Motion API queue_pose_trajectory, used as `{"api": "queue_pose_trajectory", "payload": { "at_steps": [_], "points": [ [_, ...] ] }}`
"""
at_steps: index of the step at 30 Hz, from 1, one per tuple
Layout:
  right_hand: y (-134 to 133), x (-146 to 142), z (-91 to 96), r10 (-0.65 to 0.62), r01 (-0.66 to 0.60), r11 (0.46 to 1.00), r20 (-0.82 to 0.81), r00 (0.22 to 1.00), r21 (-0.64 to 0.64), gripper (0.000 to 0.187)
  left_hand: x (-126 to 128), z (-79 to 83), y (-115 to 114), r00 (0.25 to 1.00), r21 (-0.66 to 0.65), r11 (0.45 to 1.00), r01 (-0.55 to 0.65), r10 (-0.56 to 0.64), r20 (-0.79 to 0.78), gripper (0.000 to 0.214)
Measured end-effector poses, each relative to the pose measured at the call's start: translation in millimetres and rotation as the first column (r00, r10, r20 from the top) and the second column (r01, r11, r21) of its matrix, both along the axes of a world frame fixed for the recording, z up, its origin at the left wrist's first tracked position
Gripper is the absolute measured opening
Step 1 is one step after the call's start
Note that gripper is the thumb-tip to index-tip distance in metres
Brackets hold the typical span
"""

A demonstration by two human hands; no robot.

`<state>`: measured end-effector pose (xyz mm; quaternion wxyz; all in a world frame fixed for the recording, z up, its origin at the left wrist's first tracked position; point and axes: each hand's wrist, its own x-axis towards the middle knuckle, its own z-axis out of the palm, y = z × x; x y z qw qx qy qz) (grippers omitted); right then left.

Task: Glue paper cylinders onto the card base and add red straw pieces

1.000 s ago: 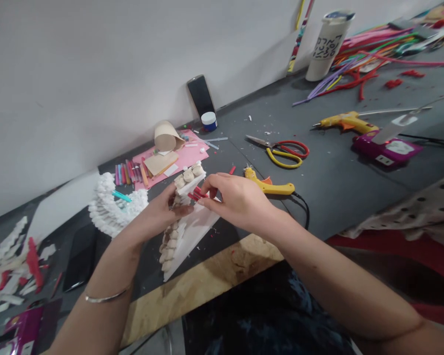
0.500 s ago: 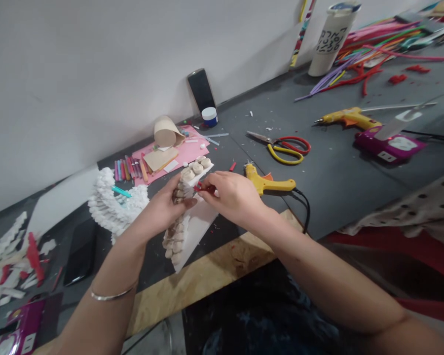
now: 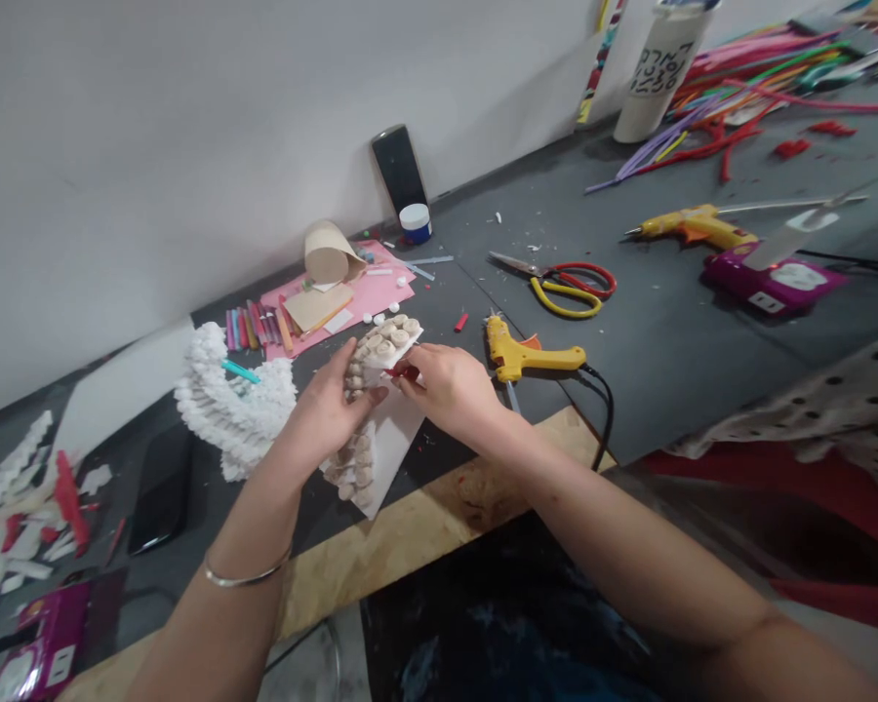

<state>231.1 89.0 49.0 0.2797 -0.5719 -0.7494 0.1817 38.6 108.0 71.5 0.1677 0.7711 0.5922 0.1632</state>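
My left hand [image 3: 331, 402] is wrapped round a folded white card piece [image 3: 396, 424], whose face carries rows of beige round coils [image 3: 385, 347]. Its thumb lies across the inner side. At the card's inner edge, the fingertips of my right hand [image 3: 452, 392] pinch a small red piece [image 3: 404, 372]. The fingers partly cover that piece, so its kind is unclear. Just right of my right hand lies a yellow glue gun [image 3: 531, 359]. A ruffled white craft piece [image 3: 226, 414] with a teal stick [image 3: 240, 370] rests to the left of my left hand.
Scissors [image 3: 567, 288] lie open beyond the glue gun. Farther right are a second glue gun [image 3: 695, 227] and a purple power block [image 3: 772, 280]. Pink paper [image 3: 387, 288], a dark phone [image 3: 162, 492], white and red scraps [image 3: 65, 502] and a white tumbler [image 3: 651, 83] surround the work.
The card piece has tipped, showing more of its coils at the top, and its lower end has shifted slightly right and up. Both hands keep their hold.
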Motion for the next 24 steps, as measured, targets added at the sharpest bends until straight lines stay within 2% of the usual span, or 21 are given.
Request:
{"api": "queue_pose_trajectory", "payload": {
  "at_steps": [3, 6, 9, 12, 17, 24],
  "points": [
    [0, -1, -5.1, -0.014, 0.014, 1.0, 0.03, 0.999, -0.014, 0.019, -3, -7.5, 1, 0.998, -0.019, 0.999, -0.029, 0.028, -0.048, 0.076],
    [0, -1, -9.4, -0.016, 0.018, 0.999, 0.048, 0.999, -0.044, 0.02, -1, -11.4, 2, 0.998, 0.056, 0.998, -0.015, 0.019, -0.066, 0.073],
    [0, 0, -13.7, -0.024, 0.026, 0.998, 0.039, 0.999, -0.057, 0.02, 6, -12.5, 5, 0.996, 0.164, 0.985, 0.051, -0.039, -0.081, 0.072],
    [1, 1, -18.8, -0.034, 0.034, 0.998, 0.011, 0.999, -0.045, 0.021, 17, -12.0, 8, 0.987, 0.216, 0.966, 0.146, -0.126, -0.101, 0.073],
    [4, 0, -27.7, -0.056, 0.055, 0.998, -0.056, 0.997, -0.029, 0.016, 29, -9.6, 15, 0.983, 0.213, 0.962, 0.17, -0.152, -0.101, 0.066],
    [5, 1, -32.4, -0.059, 0.057, 0.998, -0.107, 0.992, -0.021, 0.016, 26, -7.2, 19, 0.981, 0.21, 0.959, 0.188, -0.175, -0.079, 0.061]
  ]
}}
